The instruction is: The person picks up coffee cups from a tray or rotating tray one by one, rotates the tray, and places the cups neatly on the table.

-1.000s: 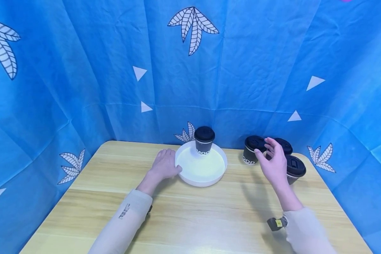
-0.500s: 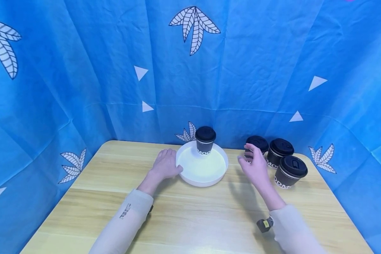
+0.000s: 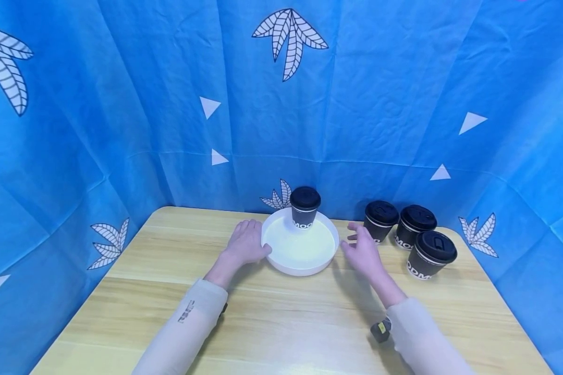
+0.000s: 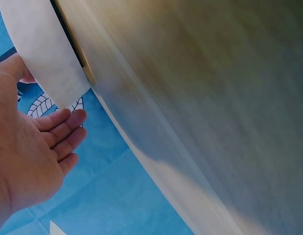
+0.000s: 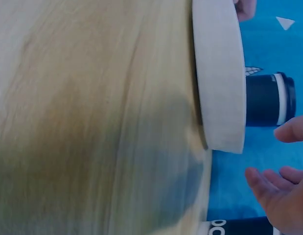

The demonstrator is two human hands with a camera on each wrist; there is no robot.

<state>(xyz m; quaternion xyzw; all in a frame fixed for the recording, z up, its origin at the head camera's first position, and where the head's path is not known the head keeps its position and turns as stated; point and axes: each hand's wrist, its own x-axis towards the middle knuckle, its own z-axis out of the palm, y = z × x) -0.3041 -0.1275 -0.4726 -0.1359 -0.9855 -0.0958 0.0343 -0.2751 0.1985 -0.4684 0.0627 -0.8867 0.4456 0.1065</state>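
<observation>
A round white tray (image 3: 300, 268) sits on the table, with a lidded black paper coffee cup (image 3: 304, 211) standing inside near its back rim. My left hand (image 3: 247, 242) holds the tray's left edge, its thumb over the rim and its fingers along the outside. In the left wrist view, the tray's wall (image 4: 48, 54) passes between thumb and fingers (image 4: 68, 129). Beside the tray's right rim, my right hand (image 3: 363, 255) is apart from it, fingers and thumb spread with nothing between them. The right wrist view shows a gap between that hand (image 5: 288, 196) and the tray (image 5: 222, 73).
Several more lidded black cups stand upright at the back right: one nearest the right hand (image 3: 380, 221), another cup (image 3: 414, 226) behind, a third cup (image 3: 429, 258) in front. A blue curtain (image 3: 262, 104) hangs around the wooden table (image 3: 281, 323).
My right hand has moved left, away from the cups at the right and toward the tray's right rim. The left hand stays at the tray's left edge.
</observation>
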